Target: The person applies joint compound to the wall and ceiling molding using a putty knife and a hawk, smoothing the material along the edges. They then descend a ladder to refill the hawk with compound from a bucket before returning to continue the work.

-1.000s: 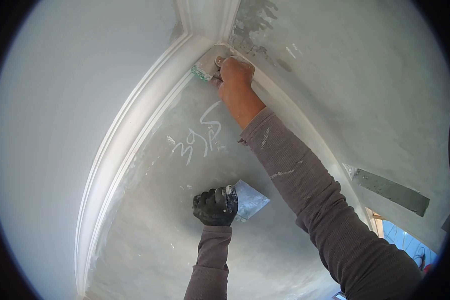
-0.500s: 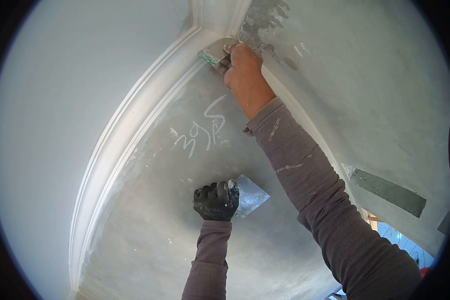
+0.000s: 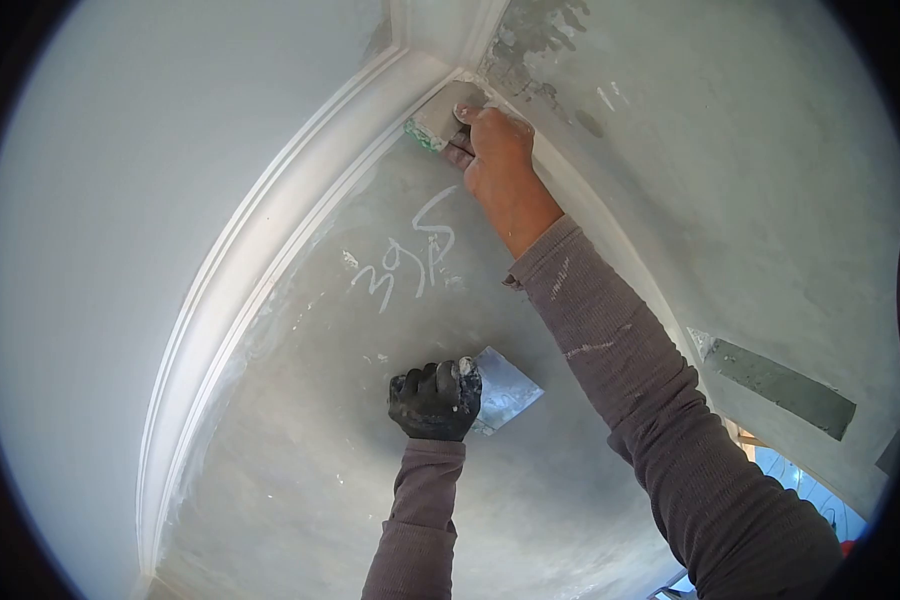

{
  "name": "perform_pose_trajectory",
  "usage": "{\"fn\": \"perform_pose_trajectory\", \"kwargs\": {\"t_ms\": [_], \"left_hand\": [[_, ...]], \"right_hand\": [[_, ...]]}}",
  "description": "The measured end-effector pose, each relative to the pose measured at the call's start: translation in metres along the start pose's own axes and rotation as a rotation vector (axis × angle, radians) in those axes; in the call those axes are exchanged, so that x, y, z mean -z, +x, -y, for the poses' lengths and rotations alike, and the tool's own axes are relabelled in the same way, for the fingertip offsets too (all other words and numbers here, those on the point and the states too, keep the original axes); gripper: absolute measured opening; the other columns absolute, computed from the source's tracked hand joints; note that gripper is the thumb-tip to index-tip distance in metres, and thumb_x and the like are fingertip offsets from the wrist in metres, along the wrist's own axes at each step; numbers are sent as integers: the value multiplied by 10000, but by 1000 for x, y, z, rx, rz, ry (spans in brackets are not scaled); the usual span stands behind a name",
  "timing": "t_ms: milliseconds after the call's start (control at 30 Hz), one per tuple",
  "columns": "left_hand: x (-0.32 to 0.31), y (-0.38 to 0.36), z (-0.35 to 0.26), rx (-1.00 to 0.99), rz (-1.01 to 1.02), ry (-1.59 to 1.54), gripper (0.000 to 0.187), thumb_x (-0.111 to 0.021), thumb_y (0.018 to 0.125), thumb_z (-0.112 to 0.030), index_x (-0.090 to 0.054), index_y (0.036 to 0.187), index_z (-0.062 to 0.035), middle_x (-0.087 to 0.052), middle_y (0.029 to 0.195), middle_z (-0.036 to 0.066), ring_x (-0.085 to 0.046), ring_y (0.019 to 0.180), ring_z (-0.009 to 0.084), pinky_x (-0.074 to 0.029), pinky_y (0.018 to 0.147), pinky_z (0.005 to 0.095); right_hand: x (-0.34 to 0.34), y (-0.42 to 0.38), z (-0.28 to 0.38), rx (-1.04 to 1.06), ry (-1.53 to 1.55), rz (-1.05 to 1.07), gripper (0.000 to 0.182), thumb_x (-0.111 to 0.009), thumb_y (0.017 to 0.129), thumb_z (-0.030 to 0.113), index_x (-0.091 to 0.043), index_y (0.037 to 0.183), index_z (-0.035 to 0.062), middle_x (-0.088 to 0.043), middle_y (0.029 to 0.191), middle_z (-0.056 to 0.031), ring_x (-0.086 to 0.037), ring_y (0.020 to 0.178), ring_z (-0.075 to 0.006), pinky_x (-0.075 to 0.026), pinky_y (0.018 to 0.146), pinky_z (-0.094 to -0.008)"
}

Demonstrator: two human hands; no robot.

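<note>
My left hand (image 3: 435,400), in a black glove smeared with white, is closed round the handle of a putty knife. The shiny metal blade of the putty knife (image 3: 508,390) points to the right, in front of the grey wall. Up at the corner, my bare right hand (image 3: 498,145) grips a flat, thin scraper (image 3: 435,118) with a green, plaster-crusted edge. The scraper lies close against the wall beside the white cornice (image 3: 300,195), where two mouldings meet. My thumb is on its near face; some fingers are hidden behind it.
Chalk writing (image 3: 405,262) marks the grey wall (image 3: 300,440). A dark rectangular strip (image 3: 785,388) sits on the right-hand surface, and dark damp-looking patches (image 3: 535,40) spread near the corner. A bright opening (image 3: 810,490) shows at lower right.
My right hand and the scraper have shifted slightly right and down, away from the very corner, and the scraper's face shows more. My left hand stays nearly still.
</note>
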State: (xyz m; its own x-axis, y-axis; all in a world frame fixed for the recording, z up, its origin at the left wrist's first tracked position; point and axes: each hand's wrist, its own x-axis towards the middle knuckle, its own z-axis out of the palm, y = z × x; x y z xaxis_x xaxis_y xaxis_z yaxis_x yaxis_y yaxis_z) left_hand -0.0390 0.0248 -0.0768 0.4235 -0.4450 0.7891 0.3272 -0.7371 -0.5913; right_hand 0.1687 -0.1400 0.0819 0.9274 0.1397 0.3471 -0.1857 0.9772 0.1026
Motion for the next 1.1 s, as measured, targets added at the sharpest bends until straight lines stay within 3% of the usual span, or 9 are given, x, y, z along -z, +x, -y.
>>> {"fn": "perform_pose_trajectory", "kwargs": {"t_ms": [533, 667, 733, 767, 833, 867, 933, 1033, 1100], "left_hand": [[1, 0, 2, -46, -47, -7, 175, -696, 871, -278, -696, 826, -109, -703, 745, 48, -665, 659, 266, -502, 652, 422], [1, 0, 2, -23, -16, -22, 174, -701, 870, -272, -682, 831, -103, -695, 735, 55, -664, 656, 272, -500, 649, 427], [1, -1, 2, -59, -49, -5, 169, -706, 868, -264, -665, 833, -104, -690, 730, 59, -664, 656, 273, -498, 647, 428], [0, 0, 2, -47, -57, -7, 169, -706, 868, -264, -665, 833, -104, -690, 730, 59, -664, 656, 273, -498, 647, 428], [0, 1, 1, -61, -107, -38, 155, -715, 860, -243, -647, 831, -107, -685, 721, 60, -665, 655, 276, -497, 638, 432], [0, 2, 2, -54, -108, -39, 155, -715, 860, -243, -647, 831, -107, -685, 721, 60, -665, 655, 276, -497, 638, 432], [0, 2, 3, -96, -138, -37, 160, -726, 855, -228, -628, 861, -102, -683, 725, 65, -662, 646, 278, -496, 622, 436], [1, 0, 4, -90, -85, -42, 188, -730, 858, -218, -605, 927, -96, -683, 741, 69, -654, 630, 279, -493, 606, 439], [0, -1, 4, -90, -86, -38, 198, -731, 859, -218, -598, 945, -98, -681, 744, 68, -651, 625, 278, -492, 604, 437]], "right_hand": [[-28, -2, 24, -31, 110, -73, 288, -606, 940, -44, -568, 1225, -73, -625, 1156, -181, -668, 964, -339, -531, 982, -580], [-20, -7, 28, 16, 83, -45, 241, -605, 941, -23, -599, 1182, -44, -662, 1052, -139, -682, 874, -313, -567, 892, -539], [11, -14, 23, 317, -190, 100, 232, -609, 923, -5, -613, 1154, -37, -675, 889, -114, -680, 750, -272, -573, 759, -469], [24, -15, 25, 317, -200, 111, 232, -609, 923, -5, -613, 1154, -37, -675, 889, -114, -680, 750, -272, -573, 759, -469], [53, -11, 26, 884, -999, -54, 212, -629, 843, -13, -599, 1049, -49, -671, 892, -215, -657, 833, -380, -521, 692, -475], [59, -7, 19, 883, -1005, -49, 212, -629, 843, -13, -599, 1049, -49, -671, 892, -215, -657, 833, -380, -521, 692, -475], [66, -5, 8, 1311, -1174, -59, 189, -652, 845, 44, -622, 1015, -34, -666, 857, -241, -641, 866, -453, -522, 737, -515], [59, 4, 8, 1569, -1255, 5, 183, -682, 862, 90, -655, 1022, 4, -689, 878, -195, -654, 882, -433, -531, 760, -516], [53, 10, 16, 1563, -1301, -10, 217, -697, 852, 90, -667, 1053, 13, -696, 918, -186, -660, 884, -419, -537, 770, -512]]}}
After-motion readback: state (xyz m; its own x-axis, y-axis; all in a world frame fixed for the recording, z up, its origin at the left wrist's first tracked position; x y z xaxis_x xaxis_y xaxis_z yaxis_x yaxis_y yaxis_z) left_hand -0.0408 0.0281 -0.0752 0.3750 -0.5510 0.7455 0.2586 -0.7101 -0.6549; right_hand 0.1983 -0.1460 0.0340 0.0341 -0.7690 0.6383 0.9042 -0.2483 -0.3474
